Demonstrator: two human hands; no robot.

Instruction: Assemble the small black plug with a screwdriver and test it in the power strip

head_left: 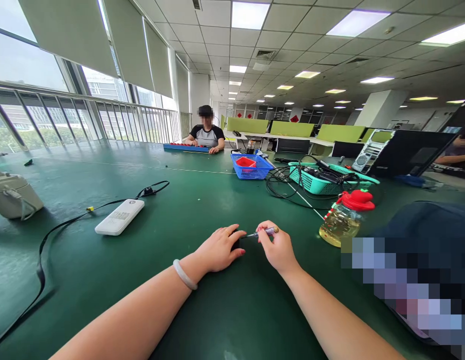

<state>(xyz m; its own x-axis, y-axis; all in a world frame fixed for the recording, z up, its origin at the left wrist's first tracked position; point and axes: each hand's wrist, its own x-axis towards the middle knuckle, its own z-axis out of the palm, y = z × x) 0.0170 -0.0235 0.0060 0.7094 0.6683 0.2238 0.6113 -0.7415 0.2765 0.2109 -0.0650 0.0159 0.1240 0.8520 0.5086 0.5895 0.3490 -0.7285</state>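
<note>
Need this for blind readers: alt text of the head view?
A right hand points a screwdriver at a small dark object in the left hand, at a green table with a white device left and a red-lidded jar right.

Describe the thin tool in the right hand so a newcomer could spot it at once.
On the big green table, find the two bare hands in the near middle. The right hand pinches the slim screwdriver-like tool, its shaft pointing toward the left hand. Its pale purplish handle and thin shaft set it apart from the small dark object at the left hand.
</note>
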